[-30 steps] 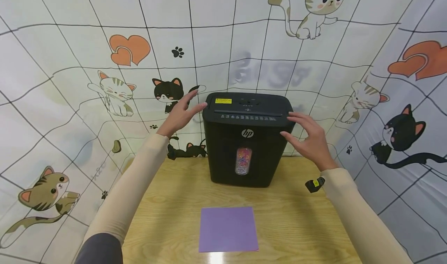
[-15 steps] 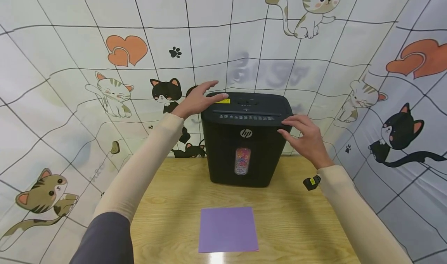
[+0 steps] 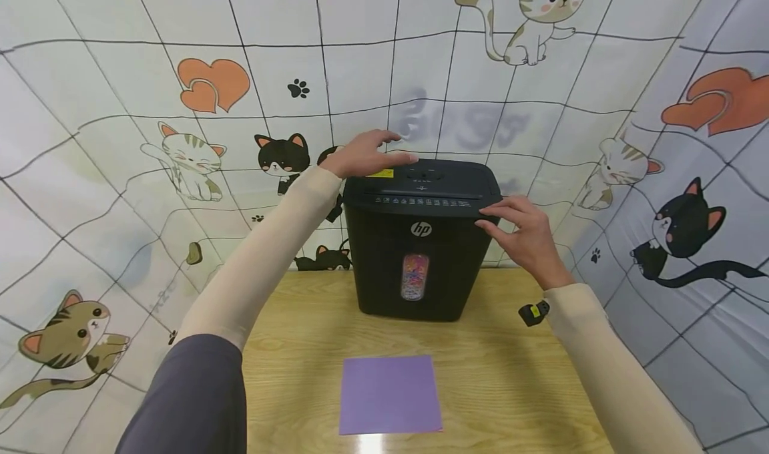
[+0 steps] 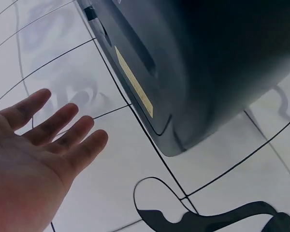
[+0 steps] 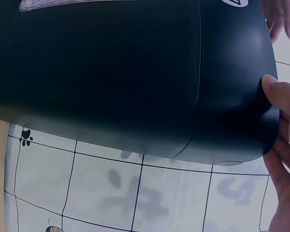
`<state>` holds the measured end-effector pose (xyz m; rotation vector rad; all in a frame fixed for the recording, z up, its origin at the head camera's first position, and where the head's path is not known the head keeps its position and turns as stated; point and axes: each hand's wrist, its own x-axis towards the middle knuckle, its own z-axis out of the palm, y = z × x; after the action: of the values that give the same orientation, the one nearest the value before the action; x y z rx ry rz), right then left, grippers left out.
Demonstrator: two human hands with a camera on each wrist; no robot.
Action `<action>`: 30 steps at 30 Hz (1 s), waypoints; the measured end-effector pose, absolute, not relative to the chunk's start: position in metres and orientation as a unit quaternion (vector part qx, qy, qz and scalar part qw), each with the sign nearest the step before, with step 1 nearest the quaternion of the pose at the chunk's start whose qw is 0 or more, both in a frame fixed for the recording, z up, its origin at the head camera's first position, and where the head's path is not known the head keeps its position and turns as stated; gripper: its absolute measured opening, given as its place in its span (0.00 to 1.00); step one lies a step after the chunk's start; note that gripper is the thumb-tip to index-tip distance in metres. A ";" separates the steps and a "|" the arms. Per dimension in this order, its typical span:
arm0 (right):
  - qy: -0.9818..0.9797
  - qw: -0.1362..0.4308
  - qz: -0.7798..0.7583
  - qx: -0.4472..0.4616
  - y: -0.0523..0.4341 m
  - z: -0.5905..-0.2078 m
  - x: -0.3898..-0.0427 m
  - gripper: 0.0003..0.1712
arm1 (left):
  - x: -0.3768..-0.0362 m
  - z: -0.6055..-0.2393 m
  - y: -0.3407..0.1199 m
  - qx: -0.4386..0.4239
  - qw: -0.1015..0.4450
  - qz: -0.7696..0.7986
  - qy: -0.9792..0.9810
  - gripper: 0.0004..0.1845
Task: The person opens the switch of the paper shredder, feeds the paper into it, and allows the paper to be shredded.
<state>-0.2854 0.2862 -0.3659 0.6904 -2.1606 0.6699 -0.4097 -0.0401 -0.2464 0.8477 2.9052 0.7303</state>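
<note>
A black HP paper shredder stands upright at the back, with a slot along its top and a small front window showing coloured shreds. My left hand reaches over its back left corner, thumb above the lid near a yellow label. In the left wrist view that hand holds nothing, its fingers spread beside the lid. My right hand is at the front right corner of the lid. Its thumb rests against the front edge in the right wrist view, with the other fingers loosely bent along the top.
A purple sheet lies flat on the wooden table in front of the shredder. A cat-patterned white curtain hangs close behind and on both sides. A black plug shows beside my right wrist.
My left hand has moved right, from beside the shredder's left side to above the back left of its lid. The right hand has shifted slightly left at the corner. The shredder stays put.
</note>
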 end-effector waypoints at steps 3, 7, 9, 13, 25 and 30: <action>-0.848 0.376 0.262 0.265 0.285 -0.367 -0.284 0.15 | -0.412 -0.246 -0.030 0.279 0.032 0.212 0.936 0.48; -0.852 0.371 0.267 0.256 0.283 -0.366 -0.283 0.15 | -0.418 -0.246 -0.019 0.291 0.055 0.181 0.938 0.49; -0.854 0.369 0.267 0.252 0.283 -0.365 -0.283 0.15 | -0.423 -0.245 -0.014 0.294 0.065 0.167 0.939 0.49; -0.854 0.368 0.269 0.249 0.282 -0.363 -0.283 0.15 | -0.432 -0.243 -0.005 0.291 0.089 0.149 0.941 0.51; -0.858 0.360 0.284 0.234 0.281 -0.362 -0.282 0.15 | -0.451 -0.234 0.017 0.271 0.155 0.080 0.947 0.52; -0.860 0.359 0.280 0.229 0.281 -0.362 -0.281 0.14 | -0.460 -0.238 0.023 0.262 0.159 0.054 0.950 0.52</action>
<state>-0.2813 0.2813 -0.3625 0.5907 -2.2181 0.7227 -0.4596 0.0234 -0.2380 0.7502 2.7156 0.1538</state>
